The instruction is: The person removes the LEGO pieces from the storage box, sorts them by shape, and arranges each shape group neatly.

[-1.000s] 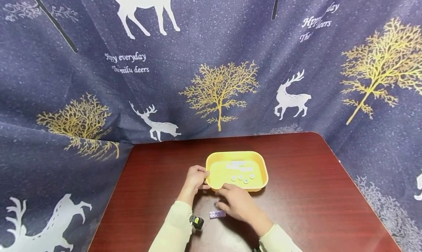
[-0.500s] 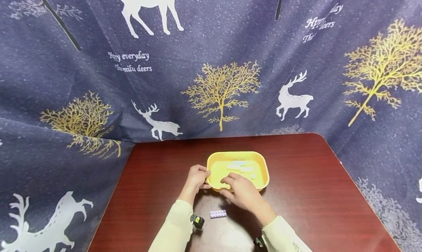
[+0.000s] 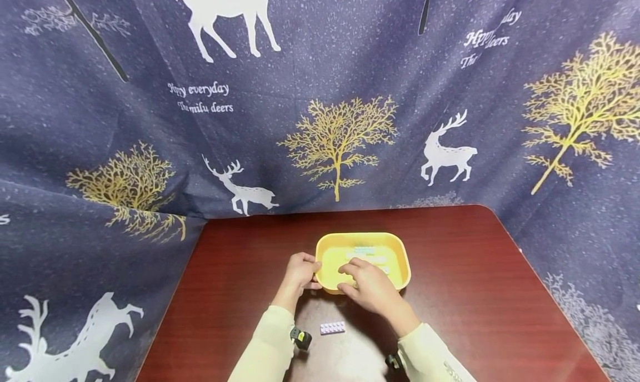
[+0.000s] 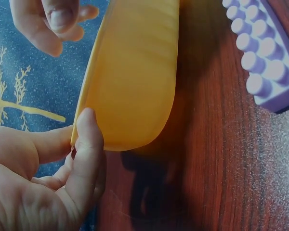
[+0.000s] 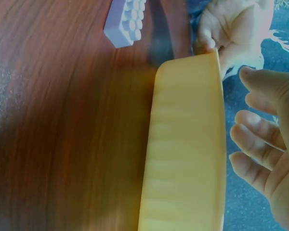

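Note:
My left hand [image 3: 301, 271] grips the left end of a yellow plastic bin [image 3: 357, 235], thumb and fingers pinching its rim; the left wrist view shows this hold on the bin wall [image 4: 139, 72]. Over the bin's front side hovers my right hand [image 3: 372, 287], its fingers loosely bent. In the right wrist view the right hand's fingers [image 5: 257, 132] are spread above the rim with nothing between them. Inside the bin lie a light blue studded piece [image 3: 364, 250], pale bars [image 3: 377, 259] and a small round piece [image 3: 385, 270], partly hidden by the right hand.
A purple studded building brick [image 3: 332, 328] lies on the dark red wooden table [image 3: 450, 293], in front of the bin and between the forearms. Behind the table hangs a blue curtain [image 3: 300, 65] printed with deer and trees.
My right hand has moved from the bin's front rim forward and over its inside, covering several small round pieces. The left hand keeps its hold on the rim. The view has shifted slightly.

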`<control>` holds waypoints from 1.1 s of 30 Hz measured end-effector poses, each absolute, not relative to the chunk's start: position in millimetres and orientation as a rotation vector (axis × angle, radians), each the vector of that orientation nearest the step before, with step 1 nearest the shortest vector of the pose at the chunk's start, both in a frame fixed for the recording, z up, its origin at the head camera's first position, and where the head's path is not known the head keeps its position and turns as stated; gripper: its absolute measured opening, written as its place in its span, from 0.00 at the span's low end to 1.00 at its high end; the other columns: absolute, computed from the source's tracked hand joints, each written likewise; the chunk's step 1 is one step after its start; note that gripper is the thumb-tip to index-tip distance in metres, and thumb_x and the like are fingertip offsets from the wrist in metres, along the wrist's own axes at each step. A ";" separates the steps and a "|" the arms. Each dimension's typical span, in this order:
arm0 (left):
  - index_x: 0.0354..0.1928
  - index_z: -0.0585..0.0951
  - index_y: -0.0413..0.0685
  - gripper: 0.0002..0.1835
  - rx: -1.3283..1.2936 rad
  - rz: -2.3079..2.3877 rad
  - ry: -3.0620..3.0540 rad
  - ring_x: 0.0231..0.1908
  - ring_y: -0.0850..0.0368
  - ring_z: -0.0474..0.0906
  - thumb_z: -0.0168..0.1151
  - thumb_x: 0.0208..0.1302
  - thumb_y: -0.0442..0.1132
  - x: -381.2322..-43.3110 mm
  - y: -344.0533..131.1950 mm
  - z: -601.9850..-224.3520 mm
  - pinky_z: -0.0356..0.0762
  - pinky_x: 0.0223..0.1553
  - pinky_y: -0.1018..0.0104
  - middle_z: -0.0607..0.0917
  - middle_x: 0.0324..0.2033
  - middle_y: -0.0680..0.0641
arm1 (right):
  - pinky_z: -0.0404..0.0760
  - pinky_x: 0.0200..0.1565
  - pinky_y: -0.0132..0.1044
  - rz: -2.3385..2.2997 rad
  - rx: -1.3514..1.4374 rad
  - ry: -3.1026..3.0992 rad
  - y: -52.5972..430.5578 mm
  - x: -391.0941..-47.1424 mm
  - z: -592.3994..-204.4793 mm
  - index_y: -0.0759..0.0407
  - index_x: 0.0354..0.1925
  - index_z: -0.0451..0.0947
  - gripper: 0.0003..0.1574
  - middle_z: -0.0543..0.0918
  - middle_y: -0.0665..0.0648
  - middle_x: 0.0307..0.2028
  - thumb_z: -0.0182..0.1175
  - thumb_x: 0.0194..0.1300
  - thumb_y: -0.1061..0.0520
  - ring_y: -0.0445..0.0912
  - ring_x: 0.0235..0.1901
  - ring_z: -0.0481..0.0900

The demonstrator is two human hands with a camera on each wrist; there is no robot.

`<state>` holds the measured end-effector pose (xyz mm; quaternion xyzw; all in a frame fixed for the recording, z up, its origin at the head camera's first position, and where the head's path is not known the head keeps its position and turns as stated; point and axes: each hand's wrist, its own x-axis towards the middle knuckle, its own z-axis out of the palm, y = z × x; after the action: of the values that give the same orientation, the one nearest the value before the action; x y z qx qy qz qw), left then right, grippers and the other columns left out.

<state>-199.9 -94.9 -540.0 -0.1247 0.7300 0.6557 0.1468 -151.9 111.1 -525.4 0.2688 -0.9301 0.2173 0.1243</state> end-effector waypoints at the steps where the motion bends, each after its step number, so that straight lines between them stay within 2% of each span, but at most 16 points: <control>1: 0.51 0.73 0.29 0.13 -0.359 1.888 2.102 0.25 0.50 0.81 0.61 0.69 0.28 -199.9 -94.7 -540.3 0.93 0.27 0.58 0.81 0.40 0.29 | 0.88 0.41 0.39 0.632 0.777 -2.712 111.9 -153.1 -526.6 0.51 0.48 0.85 0.20 0.83 0.47 0.41 0.73 0.61 0.45 0.41 0.35 0.80; 8: 0.52 0.73 0.29 0.14 -0.365 1.894 2.098 0.27 0.48 0.83 0.61 0.69 0.27 -200.3 -94.6 -542.6 0.93 0.26 0.58 0.81 0.41 0.29 | 0.89 0.46 0.44 0.632 0.715 -2.722 118.1 -164.3 -537.0 0.50 0.49 0.85 0.21 0.83 0.48 0.44 0.74 0.60 0.45 0.45 0.42 0.84; 14: 0.52 0.72 0.29 0.13 -0.358 1.899 2.090 0.26 0.49 0.82 0.61 0.69 0.27 -199.9 -94.3 -541.8 0.93 0.26 0.59 0.81 0.37 0.33 | 0.89 0.50 0.45 0.655 0.663 -2.738 123.9 -171.5 -540.0 0.51 0.51 0.84 0.23 0.83 0.49 0.46 0.75 0.60 0.45 0.48 0.47 0.84; 26: 0.51 0.73 0.29 0.13 -0.350 1.899 2.099 0.25 0.49 0.82 0.61 0.69 0.27 -199.2 -93.1 -538.8 0.92 0.25 0.59 0.81 0.37 0.33 | 0.89 0.51 0.46 0.666 0.622 -2.757 127.6 -182.5 -546.4 0.51 0.51 0.84 0.23 0.83 0.50 0.47 0.74 0.60 0.44 0.49 0.47 0.85; 33: 0.52 0.73 0.28 0.14 -0.345 1.901 2.097 0.25 0.50 0.81 0.62 0.69 0.28 -197.8 -93.4 -539.4 0.92 0.25 0.60 0.80 0.37 0.35 | 0.89 0.50 0.47 0.664 0.612 -2.756 126.1 -185.0 -549.4 0.52 0.49 0.84 0.20 0.83 0.51 0.46 0.74 0.60 0.48 0.50 0.46 0.84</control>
<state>-197.8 -93.4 -539.4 -0.1198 0.7277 0.6596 0.1447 -185.0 126.1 -549.4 0.2094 -0.9434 0.2272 0.1204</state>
